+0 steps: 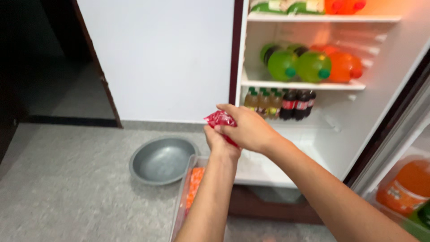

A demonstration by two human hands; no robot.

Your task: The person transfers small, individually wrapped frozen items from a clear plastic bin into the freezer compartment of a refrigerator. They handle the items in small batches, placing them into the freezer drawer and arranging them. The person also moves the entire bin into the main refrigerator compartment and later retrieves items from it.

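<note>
Only the head view here, looking down at both hands meeting in front of an open fridge. The right hand point(248, 130) is curled over the top of a small red packet point(219, 119), fingers closed on it, and the left hand point(219, 142) comes up from below and pinches the same packet from underneath. So both hands are closed on it, touching each other, and the packet mostly pokes out at the upper left of the grip.

My guess is the packet is light and soft, a crinkly plastic pouch that gives when squeezed and could be a bit slick. It looks best held by its edges or top seam rather than crushed in the middle.

Below the hands, near the left forearm, sits a clear tray point(184, 197) with orange stuff inside; I can't tell exactly what. Just left of that, on the grey floor point(67, 188), is a round grey bowl point(162, 160).

Beyond the hands, on the fridge shelf point(304, 85), lie green bottles point(298, 65) and orange bottles point(345, 67) on their sides. Lower down, right behind the right hand, small dark bottles point(298, 104) stand upright.
</note>
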